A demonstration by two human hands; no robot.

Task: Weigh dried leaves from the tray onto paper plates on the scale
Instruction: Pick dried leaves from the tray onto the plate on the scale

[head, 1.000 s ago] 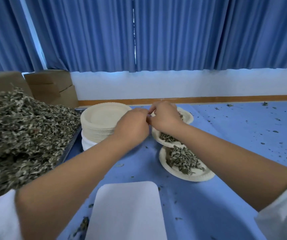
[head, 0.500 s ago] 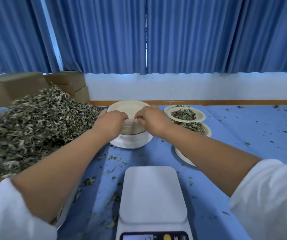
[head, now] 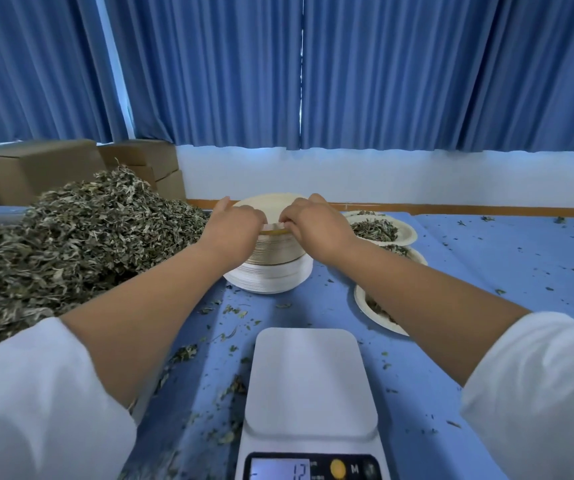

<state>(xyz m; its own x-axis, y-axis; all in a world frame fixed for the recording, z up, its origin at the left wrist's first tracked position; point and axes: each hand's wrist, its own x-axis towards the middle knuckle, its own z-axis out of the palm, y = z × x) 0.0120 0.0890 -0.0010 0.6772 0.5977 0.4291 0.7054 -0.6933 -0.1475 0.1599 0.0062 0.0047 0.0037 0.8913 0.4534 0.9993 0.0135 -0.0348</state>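
A tall stack of paper plates (head: 271, 268) stands at the middle of the blue table. My left hand (head: 233, 226) and my right hand (head: 313, 223) both sit at the stack's near top edge, fingers curled, pinching the rim of the top plate (head: 271, 204). A big heap of dried leaves (head: 70, 244) fills the tray on the left. The white scale (head: 308, 382) sits close to me with nothing on its platform; its display (head: 282, 471) is lit.
Three paper plates with leaves lie right of the stack: a far plate (head: 382, 230), a middle plate (head: 413, 254) and a near plate (head: 375, 313) partly under my right forearm. Leaf crumbs dot the table (head: 503, 271). Cardboard boxes (head: 36, 168) stand at the back left.
My hands left the filled plates on the right and moved to the plate stack. They now pinch the top plate's edge, and the view has tilted down to show the scale's display.
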